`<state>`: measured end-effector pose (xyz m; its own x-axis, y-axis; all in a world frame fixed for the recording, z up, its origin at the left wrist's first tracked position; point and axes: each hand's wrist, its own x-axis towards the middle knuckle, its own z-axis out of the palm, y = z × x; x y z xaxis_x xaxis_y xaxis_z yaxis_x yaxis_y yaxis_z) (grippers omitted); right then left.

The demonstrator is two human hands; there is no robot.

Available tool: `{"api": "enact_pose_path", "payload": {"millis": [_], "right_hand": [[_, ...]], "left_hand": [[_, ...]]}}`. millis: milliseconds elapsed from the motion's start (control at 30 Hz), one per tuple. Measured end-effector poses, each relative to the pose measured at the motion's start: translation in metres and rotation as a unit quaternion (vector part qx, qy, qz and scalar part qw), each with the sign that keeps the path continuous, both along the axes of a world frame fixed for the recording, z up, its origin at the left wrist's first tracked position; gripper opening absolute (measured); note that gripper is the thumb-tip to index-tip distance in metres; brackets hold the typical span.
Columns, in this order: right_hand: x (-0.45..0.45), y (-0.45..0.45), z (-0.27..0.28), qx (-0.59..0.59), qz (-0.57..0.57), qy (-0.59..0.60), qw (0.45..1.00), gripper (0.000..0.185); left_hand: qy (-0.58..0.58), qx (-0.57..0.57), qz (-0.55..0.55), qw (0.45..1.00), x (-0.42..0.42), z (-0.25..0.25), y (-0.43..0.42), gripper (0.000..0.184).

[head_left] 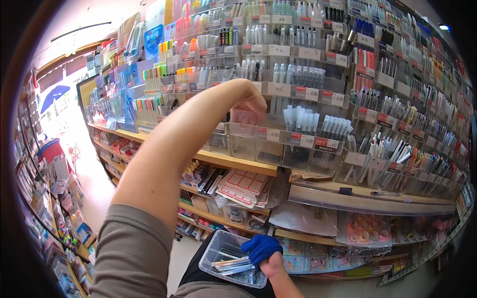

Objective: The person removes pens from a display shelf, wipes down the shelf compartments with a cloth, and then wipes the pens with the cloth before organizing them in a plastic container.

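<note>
My left arm stretches up across the view, and my left hand [252, 102] bends down at the wrist into a clear acrylic compartment [243, 130] of the pen rack. Its fingers are blurred behind the plastic, so I cannot tell what they hold. Low down, my right hand [272, 265] grips a bunched blue cloth [262, 247] at the edge of a clear plastic box [212, 248]. Several slim pens [233, 265] lie in that box, which rests at my lap. Whether the right hand also grips the box is hidden.
Stepped acrylic tiers of pens [300, 119] with price tags [272, 134] fill the wall ahead. A wooden ledge [243, 165] runs beneath, above shelves with label sheets [244, 187]. A single pen [385, 193] lies on the right ledge. Another stocked shelf [49, 213] borders the aisle at left.
</note>
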<state>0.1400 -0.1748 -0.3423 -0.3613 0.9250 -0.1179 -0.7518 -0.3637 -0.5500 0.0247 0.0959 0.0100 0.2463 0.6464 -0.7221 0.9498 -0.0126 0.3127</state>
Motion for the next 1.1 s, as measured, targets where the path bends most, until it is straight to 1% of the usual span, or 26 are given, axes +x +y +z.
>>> {"api": "enact_pose_path", "payload": {"millis": [100, 200, 233, 333, 367, 433, 500, 733, 767, 867, 900, 1000, 1100], "right_hand": [[0.003, 0.006, -0.01, -0.016, 0.025, 0.02, 0.999, 0.016], [0.004, 0.007, -0.009, 0.026, 0.014, 0.013, 0.999, 0.015], [0.006, 0.008, -0.004, -0.012, 0.032, 0.029, 0.999, 0.016], [0.008, 0.011, -0.007, 0.005, 0.031, 0.044, 0.999, 0.021], [0.009, 0.013, -0.01, -0.005, 0.029, 0.062, 0.998, 0.021], [0.011, 0.015, -0.016, -0.029, 0.027, 0.097, 0.994, 0.023], [0.011, 0.016, -0.018, -0.04, 0.01, 0.103, 0.994, 0.024], [0.02, 0.014, -0.006, -0.07, 0.001, 0.09, 0.993, 0.026], [0.022, 0.016, -0.011, -0.07, 0.02, 0.102, 0.992, 0.026], [0.024, 0.016, -0.019, -0.039, 0.021, 0.112, 0.993, 0.026], [0.024, 0.016, -0.018, -0.037, 0.016, 0.094, 0.995, 0.027], [0.025, 0.018, -0.022, -0.063, 0.024, 0.119, 0.991, 0.026], [0.025, 0.017, -0.017, -0.075, 0.012, 0.105, 0.992, 0.025]], "left_hand": [[-0.002, -0.099, 0.014, 0.995, -0.001, -0.003, 0.006, 0.018], [-0.003, -0.193, 0.027, 0.981, 0.001, -0.005, 0.011, 0.02], [-0.002, -0.214, 0.032, 0.976, 0.0, -0.007, 0.013, 0.022], [0.008, -0.244, 0.044, 0.969, 0.0, -0.012, 0.015, 0.026], [0.007, -0.26, 0.05, 0.964, -0.001, -0.012, 0.017, 0.027], [0.015, -0.257, 0.054, 0.965, 0.001, -0.012, 0.019, 0.028], [0.02, -0.25, 0.056, 0.966, 0.003, -0.011, 0.02, 0.029], [0.042, -0.213, 0.056, 0.975, 0.007, -0.011, 0.021, 0.032], [0.045, -0.209, 0.055, 0.975, 0.007, -0.011, 0.021, 0.033], [0.053, -0.193, 0.051, 0.978, 0.008, -0.012, 0.021, 0.034], [0.057, -0.185, 0.05, 0.98, 0.008, -0.012, 0.021, 0.035], [0.065, -0.168, 0.045, 0.983, 0.009, -0.012, 0.019, 0.036], [0.072, -0.149, 0.04, 0.985, 0.01, -0.011, 0.018, 0.038]]}}
